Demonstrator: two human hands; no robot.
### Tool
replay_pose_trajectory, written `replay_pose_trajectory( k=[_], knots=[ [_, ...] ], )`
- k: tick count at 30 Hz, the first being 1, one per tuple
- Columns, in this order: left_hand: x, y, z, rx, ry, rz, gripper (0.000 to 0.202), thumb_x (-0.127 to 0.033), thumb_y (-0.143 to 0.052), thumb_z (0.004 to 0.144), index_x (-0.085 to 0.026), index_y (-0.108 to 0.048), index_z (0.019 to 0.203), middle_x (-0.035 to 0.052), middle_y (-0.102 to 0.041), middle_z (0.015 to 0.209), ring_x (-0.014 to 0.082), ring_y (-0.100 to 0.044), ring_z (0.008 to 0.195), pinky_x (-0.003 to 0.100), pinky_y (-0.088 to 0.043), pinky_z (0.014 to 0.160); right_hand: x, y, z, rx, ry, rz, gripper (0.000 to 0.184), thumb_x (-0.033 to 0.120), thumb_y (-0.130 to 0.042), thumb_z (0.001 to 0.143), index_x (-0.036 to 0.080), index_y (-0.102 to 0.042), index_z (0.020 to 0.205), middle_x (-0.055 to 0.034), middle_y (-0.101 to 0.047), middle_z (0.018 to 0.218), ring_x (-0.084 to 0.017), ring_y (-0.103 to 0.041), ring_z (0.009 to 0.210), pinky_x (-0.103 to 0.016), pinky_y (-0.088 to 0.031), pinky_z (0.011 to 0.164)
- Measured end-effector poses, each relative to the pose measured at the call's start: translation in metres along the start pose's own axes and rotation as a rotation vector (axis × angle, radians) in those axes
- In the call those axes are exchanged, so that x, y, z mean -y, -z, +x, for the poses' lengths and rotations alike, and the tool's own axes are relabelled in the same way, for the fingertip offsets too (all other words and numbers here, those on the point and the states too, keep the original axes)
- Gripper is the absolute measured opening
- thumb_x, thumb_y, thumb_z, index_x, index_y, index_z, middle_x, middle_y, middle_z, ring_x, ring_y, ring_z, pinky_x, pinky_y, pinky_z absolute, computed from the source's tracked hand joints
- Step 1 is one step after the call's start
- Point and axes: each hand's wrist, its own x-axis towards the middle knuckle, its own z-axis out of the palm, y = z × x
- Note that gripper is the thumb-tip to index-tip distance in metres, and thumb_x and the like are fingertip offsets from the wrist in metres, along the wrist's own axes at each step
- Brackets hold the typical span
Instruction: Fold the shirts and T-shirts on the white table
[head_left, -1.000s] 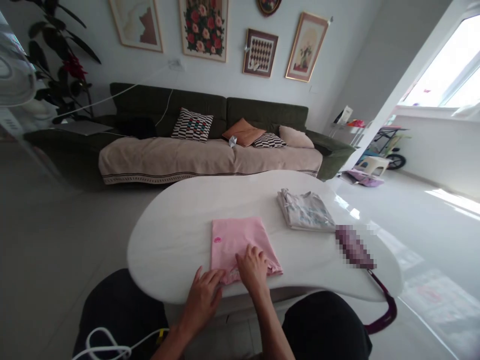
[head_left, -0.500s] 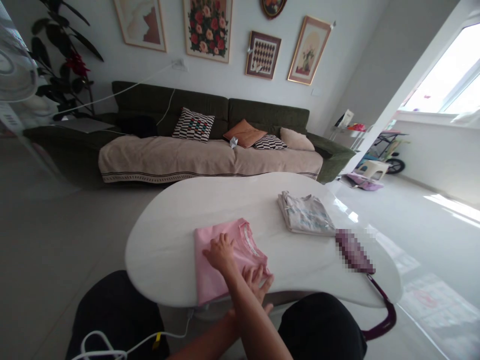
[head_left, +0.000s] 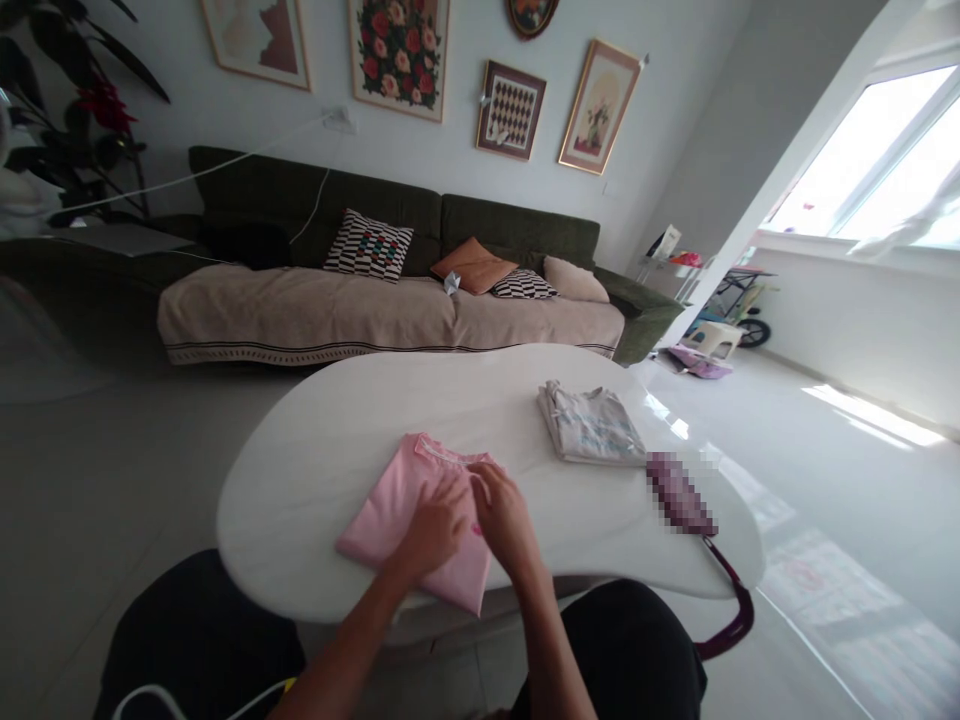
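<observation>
A folded pink shirt [head_left: 386,500] lies on the white table [head_left: 292,450] right in front of me, its collar at the far side. My left hand [head_left: 435,525] is on the middle of the shirt, slightly blurred, with its fingers spread and holding nothing. At the shirt's right side, near the collar, my right hand [head_left: 501,505] has bent fingers with a gap between thumb and forefinger. It covers part of that edge, and I see no cloth gripped in it.
A folded light grey shirt [head_left: 596,425] lies further right on the table. Near the right edge is a purple object [head_left: 679,495], partly pixelated, with a dark strap [head_left: 739,610] hanging over. A green sofa [head_left: 517,220] with cushions stands behind. My knees flank the table's near edge.
My crossed arms have come apart, the left hand now left of the right. The pink shirt has turned, its collar swinging from the right side to the far side. The view has shifted rightward.
</observation>
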Motion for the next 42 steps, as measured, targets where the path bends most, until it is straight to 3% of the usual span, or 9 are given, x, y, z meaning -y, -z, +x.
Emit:
replay_pose_trajectory(
  k=[2, 6, 9, 15, 23, 29, 35, 38, 42],
  knots=[
    [0.038, 0.011, -0.008, -0.044, 0.159, 0.045, 0.047, -0.022, -0.030, 0.086, -0.017, -0.039, 0.131, 0.0116, -0.036, 0.139, 0.0255, -0.023, 0.131, 0.050, -0.019, 0.104, -0.029, -0.009, -0.007, -0.089, -0.146, 0.001, 0.040, 0.018, -0.022, 0.090, 0.015, -0.054, 0.114, -0.0094, -0.057, 0.116, -0.015, -0.052, 0.107, -0.026, -0.038, 0.091],
    [0.079, 0.015, -0.017, -0.032, 0.303, 0.117, 0.045, -0.031, -0.031, 0.088, -0.022, -0.038, 0.132, 0.0100, -0.032, 0.141, 0.0281, -0.025, 0.130, 0.056, -0.024, 0.099, -0.058, -0.052, -0.011, 0.080, -0.216, -0.114, 0.044, 0.030, -0.033, 0.088, 0.017, -0.040, 0.130, -0.0108, -0.039, 0.136, -0.022, -0.030, 0.128, -0.043, -0.029, 0.099],
    [0.068, 0.008, -0.031, -0.034, 0.339, 0.134, 0.045, -0.036, -0.033, 0.087, -0.024, -0.039, 0.131, 0.0102, -0.032, 0.141, 0.0302, -0.026, 0.129, 0.062, -0.022, 0.095, -0.070, -0.067, 0.000, 0.176, -0.288, -0.224, 0.053, 0.040, -0.029, 0.089, 0.022, -0.022, 0.139, -0.0067, -0.022, 0.145, -0.025, -0.011, 0.134, -0.056, -0.019, 0.100],
    [0.038, 0.007, -0.045, -0.160, 0.265, 0.141, 0.037, -0.028, -0.033, 0.087, -0.023, -0.052, 0.119, 0.0113, -0.050, 0.126, 0.0264, -0.038, 0.120, 0.060, -0.018, 0.099, -0.090, -0.056, 0.027, 0.160, -0.248, -0.264, 0.049, 0.026, -0.025, 0.089, 0.024, -0.026, 0.138, -0.0047, -0.024, 0.144, -0.023, -0.014, 0.133, -0.053, -0.019, 0.100],
    [0.066, 0.009, 0.003, -0.039, 0.235, 0.083, 0.050, -0.025, -0.039, 0.081, -0.027, -0.038, 0.131, 0.0063, -0.030, 0.143, 0.0266, -0.028, 0.127, 0.057, -0.025, 0.096, -0.090, -0.059, 0.037, 0.204, -0.239, -0.300, 0.058, 0.028, -0.027, 0.084, 0.020, -0.016, 0.141, -0.0058, -0.021, 0.145, -0.021, -0.018, 0.132, -0.043, -0.025, 0.099],
    [0.081, 0.017, 0.027, -0.153, 0.338, -0.043, 0.032, -0.032, -0.041, 0.084, -0.031, -0.058, 0.111, 0.0032, -0.057, 0.119, 0.0222, -0.048, 0.107, 0.041, -0.035, 0.087, -0.092, -0.053, 0.051, 0.238, -0.228, -0.308, 0.062, 0.032, -0.033, 0.080, 0.023, -0.020, 0.140, -0.0061, -0.023, 0.144, -0.025, -0.024, 0.127, -0.045, -0.031, 0.092],
    [0.088, 0.014, 0.047, -0.216, 0.479, -0.104, 0.024, -0.039, -0.049, 0.080, -0.029, -0.065, 0.095, 0.0010, -0.064, 0.102, 0.0199, -0.057, 0.095, 0.036, -0.037, 0.083, -0.093, -0.062, 0.045, 0.210, -0.248, -0.295, 0.061, 0.031, -0.028, 0.083, 0.022, -0.014, 0.141, -0.0055, -0.016, 0.147, -0.025, -0.018, 0.131, -0.047, -0.023, 0.098],
    [0.087, 0.008, 0.038, -0.300, 0.474, -0.069, 0.030, -0.031, -0.039, 0.085, -0.024, -0.059, 0.106, 0.0050, -0.061, 0.111, 0.0195, -0.053, 0.103, 0.035, -0.036, 0.089, -0.094, -0.059, 0.034, 0.083, -0.261, -0.262, 0.062, 0.027, -0.033, 0.081, 0.016, -0.018, 0.140, -0.0096, -0.018, 0.146, -0.025, -0.022, 0.130, -0.042, -0.024, 0.099],
    [0.080, -0.006, -0.003, -0.407, 0.427, 0.058, 0.035, -0.031, -0.042, 0.083, -0.015, -0.056, 0.110, 0.0127, -0.062, 0.103, 0.0224, -0.055, 0.100, 0.033, -0.040, 0.088, -0.093, -0.053, 0.001, -0.099, -0.340, -0.221, 0.041, 0.025, -0.036, 0.081, 0.011, -0.048, 0.118, -0.0159, -0.051, 0.120, -0.025, -0.046, 0.111, -0.033, -0.034, 0.092]
  ],
)
